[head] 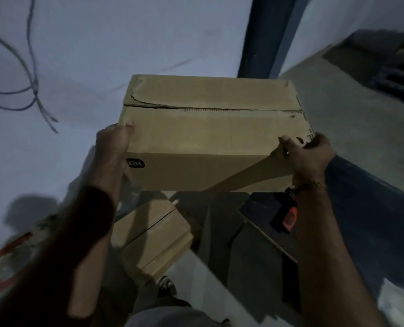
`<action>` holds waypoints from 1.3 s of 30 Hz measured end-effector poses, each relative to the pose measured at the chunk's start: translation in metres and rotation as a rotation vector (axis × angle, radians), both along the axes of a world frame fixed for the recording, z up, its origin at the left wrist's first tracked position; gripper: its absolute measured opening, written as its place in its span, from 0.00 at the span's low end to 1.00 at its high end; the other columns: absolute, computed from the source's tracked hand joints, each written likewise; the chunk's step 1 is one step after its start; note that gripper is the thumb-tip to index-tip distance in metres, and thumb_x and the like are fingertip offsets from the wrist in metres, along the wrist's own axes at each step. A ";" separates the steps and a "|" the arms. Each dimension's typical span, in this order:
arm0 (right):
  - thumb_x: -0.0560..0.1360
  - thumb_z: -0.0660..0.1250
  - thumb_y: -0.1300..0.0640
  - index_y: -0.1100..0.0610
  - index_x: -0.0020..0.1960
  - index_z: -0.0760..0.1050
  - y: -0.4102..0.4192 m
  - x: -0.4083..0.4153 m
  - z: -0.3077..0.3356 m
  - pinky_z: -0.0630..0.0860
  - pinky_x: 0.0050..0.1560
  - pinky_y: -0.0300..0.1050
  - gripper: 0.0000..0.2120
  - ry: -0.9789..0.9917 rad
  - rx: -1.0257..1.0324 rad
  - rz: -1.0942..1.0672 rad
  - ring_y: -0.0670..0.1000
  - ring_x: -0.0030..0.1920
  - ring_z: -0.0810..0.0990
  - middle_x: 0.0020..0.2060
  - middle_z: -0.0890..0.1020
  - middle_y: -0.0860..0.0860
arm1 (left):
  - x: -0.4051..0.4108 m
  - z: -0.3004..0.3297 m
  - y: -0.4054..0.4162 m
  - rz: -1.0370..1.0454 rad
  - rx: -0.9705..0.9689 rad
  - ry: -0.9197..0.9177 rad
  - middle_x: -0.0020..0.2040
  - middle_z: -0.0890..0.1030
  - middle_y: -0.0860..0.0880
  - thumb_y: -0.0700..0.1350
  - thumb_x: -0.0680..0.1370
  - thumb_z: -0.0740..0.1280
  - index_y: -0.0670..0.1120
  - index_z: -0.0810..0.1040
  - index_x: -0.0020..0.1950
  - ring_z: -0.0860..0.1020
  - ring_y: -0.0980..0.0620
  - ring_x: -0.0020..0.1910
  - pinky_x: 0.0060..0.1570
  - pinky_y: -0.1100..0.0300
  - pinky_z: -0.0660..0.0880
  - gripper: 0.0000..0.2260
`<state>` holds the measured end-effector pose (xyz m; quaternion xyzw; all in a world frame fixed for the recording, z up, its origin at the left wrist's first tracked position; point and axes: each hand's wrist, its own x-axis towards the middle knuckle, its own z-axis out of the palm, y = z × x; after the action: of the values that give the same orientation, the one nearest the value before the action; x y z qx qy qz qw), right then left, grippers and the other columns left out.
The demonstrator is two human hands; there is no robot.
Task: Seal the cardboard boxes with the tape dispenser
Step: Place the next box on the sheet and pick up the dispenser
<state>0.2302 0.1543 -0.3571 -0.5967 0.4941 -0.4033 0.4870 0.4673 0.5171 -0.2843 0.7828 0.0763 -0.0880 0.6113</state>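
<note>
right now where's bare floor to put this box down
Bare floor lies left of the held box, between the loose cables and the left hand, and beyond it up to the blue post. Below it is crowded: a smaller box, an open carton, and an orange-and-black tool.

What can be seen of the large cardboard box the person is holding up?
The large cardboard box is plain brown corrugated card, rectangular, held off the floor with its long side toward the camera. Its two top flaps are folded shut and meet along a ragged seam; I cannot tell whether tape covers it. A small dark logo shows on the near face at lower left. The left hand holds its left end, the right hand grips its right near corner, thumb on top.
</note>
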 end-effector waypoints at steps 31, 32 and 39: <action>0.55 0.85 0.36 0.51 0.63 0.80 -0.168 -0.440 0.000 0.87 0.54 0.58 0.41 -0.044 -0.129 -0.704 0.56 0.58 0.85 0.63 0.80 0.58 | -0.245 0.012 -0.386 -0.623 -0.156 -0.011 0.47 0.84 0.49 0.48 0.76 0.75 0.47 0.86 0.60 0.83 0.46 0.49 0.52 0.52 0.79 0.14; 0.55 0.85 0.35 0.50 0.63 0.80 -0.171 -0.452 -0.004 0.87 0.55 0.59 0.41 -0.032 -0.120 -0.728 0.56 0.57 0.85 0.63 0.80 0.58 | -0.252 0.009 -0.399 -0.649 -0.161 0.000 0.46 0.85 0.49 0.49 0.75 0.75 0.48 0.86 0.58 0.84 0.45 0.49 0.51 0.51 0.80 0.13; 0.54 0.83 0.27 0.53 0.64 0.79 -0.170 -0.534 -0.044 0.86 0.55 0.62 0.47 0.029 -0.059 -0.829 0.59 0.58 0.85 0.62 0.81 0.60 | -0.315 -0.018 -0.458 -0.791 -0.067 -0.010 0.39 0.83 0.54 0.52 0.70 0.76 0.48 0.87 0.54 0.85 0.45 0.48 0.55 0.44 0.82 0.14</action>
<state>-0.3037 -0.0159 -0.4013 -0.3666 0.6875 -0.5709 0.2590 0.1522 0.0591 -0.3023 0.7316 -0.2369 -0.3155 0.5559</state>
